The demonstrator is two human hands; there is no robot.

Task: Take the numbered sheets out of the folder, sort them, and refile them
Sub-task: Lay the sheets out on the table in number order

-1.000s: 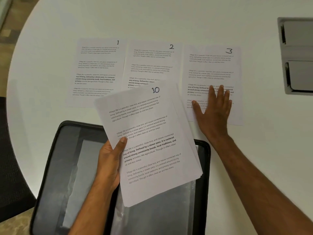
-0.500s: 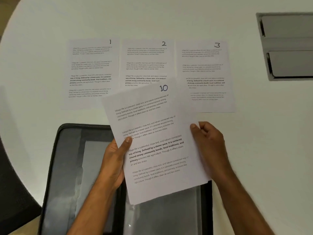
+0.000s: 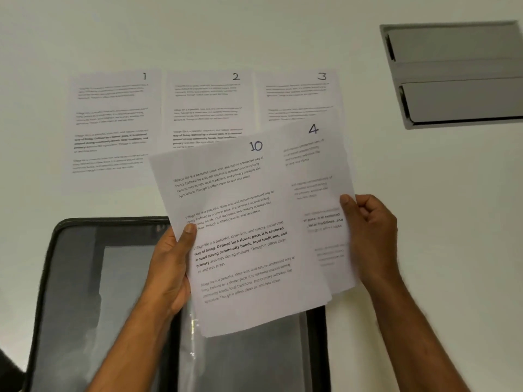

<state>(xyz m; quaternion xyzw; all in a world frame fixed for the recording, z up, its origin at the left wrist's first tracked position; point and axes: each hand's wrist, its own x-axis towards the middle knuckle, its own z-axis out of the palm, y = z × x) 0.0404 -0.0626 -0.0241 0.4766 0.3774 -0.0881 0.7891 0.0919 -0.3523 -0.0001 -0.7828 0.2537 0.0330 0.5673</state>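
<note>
Sheets 1 (image 3: 113,123), 2 (image 3: 208,106) and 3 (image 3: 297,94) lie side by side on the white table (image 3: 254,32). My left hand (image 3: 169,267) grips a stack of sheets with sheet 10 (image 3: 235,222) on top, thumb on its left edge. My right hand (image 3: 370,236) pinches the right edge of sheet 4 (image 3: 319,179), which sticks out to the right from under sheet 10. Below the held stack the black folder (image 3: 85,292) lies open, its clear plastic sleeves showing.
A grey recessed cable box (image 3: 452,75) is set into the table at the upper right. A dark chair part (image 3: 8,372) shows at the lower left corner.
My right hand left sheet 3, came back to the stack's right edge and has drawn sheet 4 out to the right from under sheet 10. The left hand keeps hold of the stack.
</note>
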